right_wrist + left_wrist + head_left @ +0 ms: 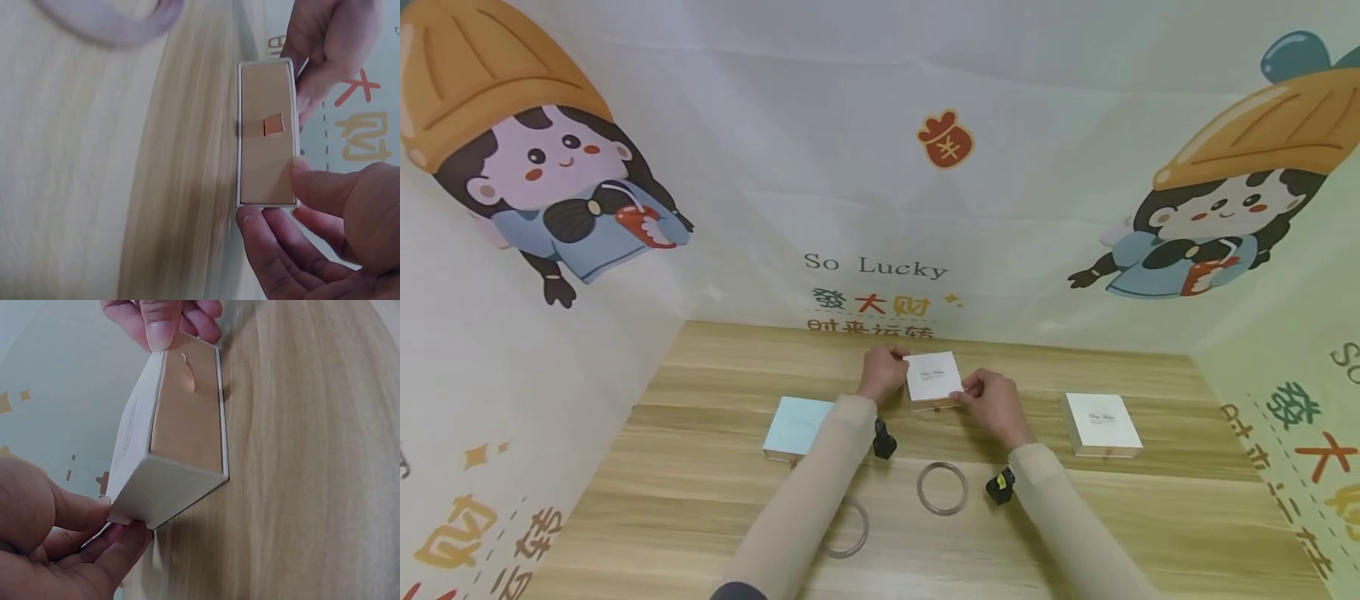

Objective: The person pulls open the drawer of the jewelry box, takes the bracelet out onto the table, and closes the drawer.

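Observation:
A small white box (934, 377) with faint lettering on its lid stands at the back middle of the wooden table. My left hand (882, 373) holds its left rear corner, thumb at the lid's edge and fingers against the side. At the front right corner, my right hand (996, 404) grips it, thumb on the lid's edge. The right wrist view shows the box's tan front (265, 165) with a small orange ribbon tab (274, 124). One purplish-grey bangle (943, 489) lies in front of the box; another bangle (855, 550) is partly hidden by my left sleeve.
A pale blue-white box (793, 425) stands on the left, partly behind my left forearm. Another white box (1102, 425) is on the right. Printed cloth walls (760, 208) border the table (1187, 517) at the back and both sides.

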Motion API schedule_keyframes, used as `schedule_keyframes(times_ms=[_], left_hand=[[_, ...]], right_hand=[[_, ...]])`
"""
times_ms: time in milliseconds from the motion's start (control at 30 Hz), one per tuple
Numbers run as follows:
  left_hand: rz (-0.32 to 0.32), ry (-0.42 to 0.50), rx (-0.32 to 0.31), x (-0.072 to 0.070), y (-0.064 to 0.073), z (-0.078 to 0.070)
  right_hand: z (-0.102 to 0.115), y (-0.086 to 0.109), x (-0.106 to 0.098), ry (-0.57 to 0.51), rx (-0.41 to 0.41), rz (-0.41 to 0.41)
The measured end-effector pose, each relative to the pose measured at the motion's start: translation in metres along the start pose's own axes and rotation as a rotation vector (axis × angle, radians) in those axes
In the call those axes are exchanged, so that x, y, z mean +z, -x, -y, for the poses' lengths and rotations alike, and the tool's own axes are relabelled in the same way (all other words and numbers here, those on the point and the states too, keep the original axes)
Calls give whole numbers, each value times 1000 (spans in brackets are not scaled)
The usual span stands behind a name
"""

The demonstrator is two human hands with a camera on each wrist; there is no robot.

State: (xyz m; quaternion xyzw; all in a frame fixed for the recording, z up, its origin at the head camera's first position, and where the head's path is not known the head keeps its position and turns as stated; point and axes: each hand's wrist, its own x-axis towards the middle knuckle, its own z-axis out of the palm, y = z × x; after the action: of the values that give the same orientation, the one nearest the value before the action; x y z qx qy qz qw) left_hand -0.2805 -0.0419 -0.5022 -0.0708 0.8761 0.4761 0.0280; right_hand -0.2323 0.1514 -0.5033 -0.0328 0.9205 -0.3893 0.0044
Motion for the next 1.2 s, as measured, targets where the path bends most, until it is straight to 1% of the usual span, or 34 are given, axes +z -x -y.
schedule_keyframes(times_ms=[167,267,467,800,1033,1200], left_hand=[[-1,-8,9,1,-4,-3],[-3,4,4,2,-5,-4],[-6,20,7,1,-7,-6],[-1,17,11,3,-7,-4],[19,-32,46,4,-4,-7],[30,-22,44,1,-3,-6]], right_hand=[[6,5,7,3,29,-38],[8,7,11,6,47,-61],[10,9,15,4,52,-97],[10,11,16,-11,66,-89],[8,10,14,-30,60,-76],[8,9,10,-23,49,-54]])
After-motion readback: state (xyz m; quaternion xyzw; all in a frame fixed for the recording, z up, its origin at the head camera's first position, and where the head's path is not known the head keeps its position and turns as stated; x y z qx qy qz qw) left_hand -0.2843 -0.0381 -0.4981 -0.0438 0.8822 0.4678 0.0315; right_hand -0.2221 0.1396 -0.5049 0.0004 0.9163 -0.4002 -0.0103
